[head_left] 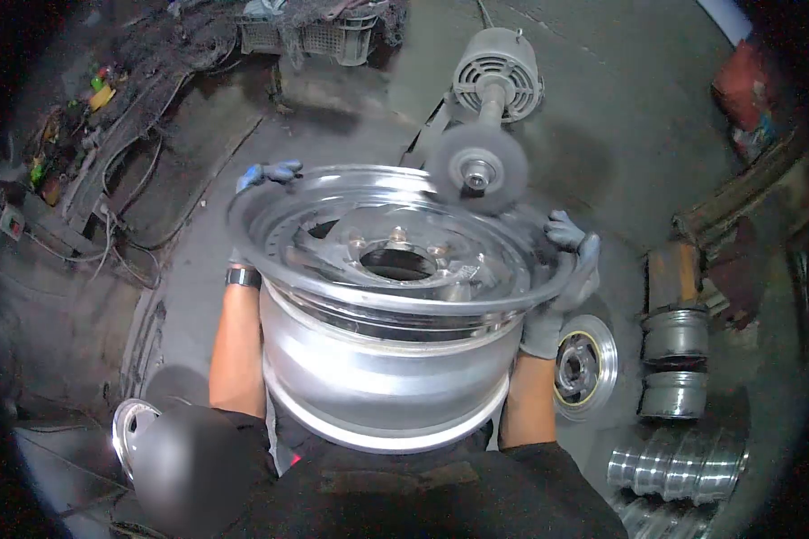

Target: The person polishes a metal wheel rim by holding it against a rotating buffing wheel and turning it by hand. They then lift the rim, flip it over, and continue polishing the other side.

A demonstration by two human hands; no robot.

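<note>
While both gloved hands clasp the far lip of the steel wheel rim (391, 305), the left hand (265, 175) shows only fingertips curled over the rim's far-left edge, the rest hidden behind the metal, and the right hand (566, 274) wraps the rim's right edge. The rim is held against the person's chest, its far edge touching the blurred buffing wheel (476, 171) on the motor (497, 76) just beyond it. Right of the rim, more rims (674, 359) lie on the floor, some cut off in dark shadow.
</note>
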